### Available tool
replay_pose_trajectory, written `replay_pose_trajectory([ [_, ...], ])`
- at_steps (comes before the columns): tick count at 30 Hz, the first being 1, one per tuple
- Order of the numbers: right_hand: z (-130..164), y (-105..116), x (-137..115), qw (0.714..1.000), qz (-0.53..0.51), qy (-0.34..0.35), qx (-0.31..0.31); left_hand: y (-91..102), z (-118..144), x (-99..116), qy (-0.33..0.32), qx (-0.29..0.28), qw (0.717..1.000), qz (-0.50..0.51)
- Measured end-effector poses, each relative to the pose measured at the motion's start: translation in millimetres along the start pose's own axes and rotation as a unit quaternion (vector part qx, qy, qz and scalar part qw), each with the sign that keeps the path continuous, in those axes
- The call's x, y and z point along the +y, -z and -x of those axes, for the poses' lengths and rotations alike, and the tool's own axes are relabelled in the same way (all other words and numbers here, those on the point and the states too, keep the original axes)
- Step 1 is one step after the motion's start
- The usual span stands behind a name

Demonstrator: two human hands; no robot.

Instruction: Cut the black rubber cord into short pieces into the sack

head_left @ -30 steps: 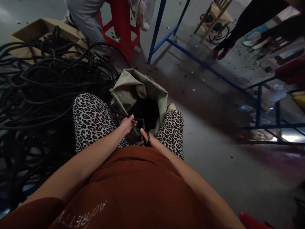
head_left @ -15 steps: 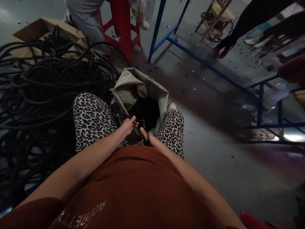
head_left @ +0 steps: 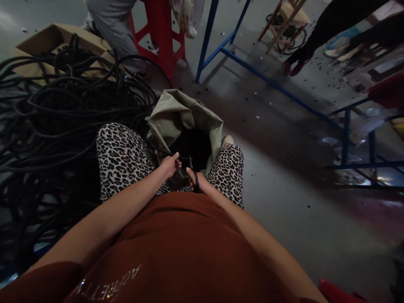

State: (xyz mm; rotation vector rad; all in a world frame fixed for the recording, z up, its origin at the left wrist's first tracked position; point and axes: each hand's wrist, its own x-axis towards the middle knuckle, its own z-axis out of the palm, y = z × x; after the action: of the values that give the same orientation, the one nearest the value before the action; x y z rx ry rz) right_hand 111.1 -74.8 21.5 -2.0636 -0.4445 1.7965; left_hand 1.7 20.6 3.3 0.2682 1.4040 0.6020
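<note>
**Black cord (head_left: 161, 150) and scissors (head_left: 196, 179) held at the mouth of a sack (head_left: 168, 124)**

The cord is pinched near its end by the fingers of the left hand (head_left: 170, 165). The scissors are gripped in the right hand (head_left: 202, 182), their blades pointed toward the sack's dark opening. Whether the cord is touched by them cannot be told. The sack is flanked by patterned trousers (head_left: 123, 162). To the left, a cardboard box (head_left: 33, 40) is partly covered by heaped black cords (head_left: 78, 107).

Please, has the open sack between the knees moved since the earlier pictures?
No. The open sack shows no clear shift in any direction: its rim keeps practically the same place relative to the blue frame leg beyond it.
</note>
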Motion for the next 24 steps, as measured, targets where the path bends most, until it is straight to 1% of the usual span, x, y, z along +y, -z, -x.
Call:
replay_pose_trajectory([
  [5,0.9,-0.8,0.0,1.0,-0.007,0.0,-0.01,2.3,-2.6,1.9,0.003,0.001,1.0,0.009],
  [11,2.3,-2.6,-3.9,1.0,0.014,-0.008,-0.022,2.6,-2.4,0.6,-0.021,-0.007,1.0,0.008],
  [19,-8.6,-3.2,4.2,1.0,0.006,-0.013,-0.028,1.9,-3.5,-2.3,-0.026,-0.021,0.999,0.04],
  [24,-10.8,-3.6,5.4,0.999,0.018,-0.018,-0.024,1.7,-4.5,-3.2,-0.025,-0.016,0.998,0.052],
])
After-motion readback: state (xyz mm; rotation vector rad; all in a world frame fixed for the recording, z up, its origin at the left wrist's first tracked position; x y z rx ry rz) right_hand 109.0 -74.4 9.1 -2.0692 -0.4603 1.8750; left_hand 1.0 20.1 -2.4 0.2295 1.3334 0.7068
